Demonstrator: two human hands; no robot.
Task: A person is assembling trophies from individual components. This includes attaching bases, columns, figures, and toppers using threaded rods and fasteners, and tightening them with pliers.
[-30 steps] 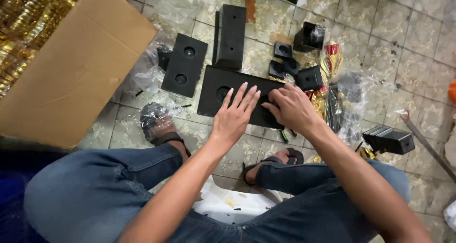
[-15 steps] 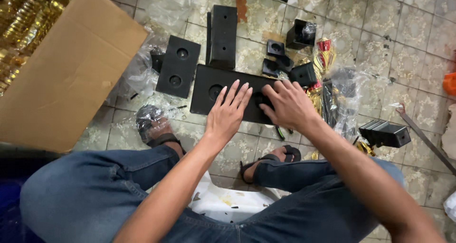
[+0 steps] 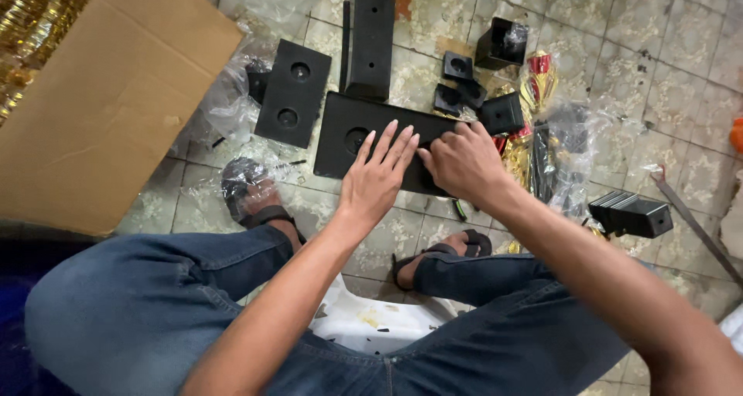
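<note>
- My left hand lies flat, fingers spread, on the long matte-black rectangular plastic plate, gripping nothing.
- My right hand rests curled on the same plate's right part, fingertips pressing down; I cannot tell whether it pinches anything.
- Compared with half a second ago, both hands have stayed on the plate, the left fingers now reaching up beside the plate's round hole.
- The plate lies flat on the tiled floor, long axis running left to right, slightly downhill to the right.
- Just left of the plate sits a smaller black slab with two round holes; above the plate stands a tall black box-shaped block.
- Right of the plate lie crinkled clear plastic bags with gold and red foil pieces.
- Far left of the plate rests a brown cardboard box flap.
</note>
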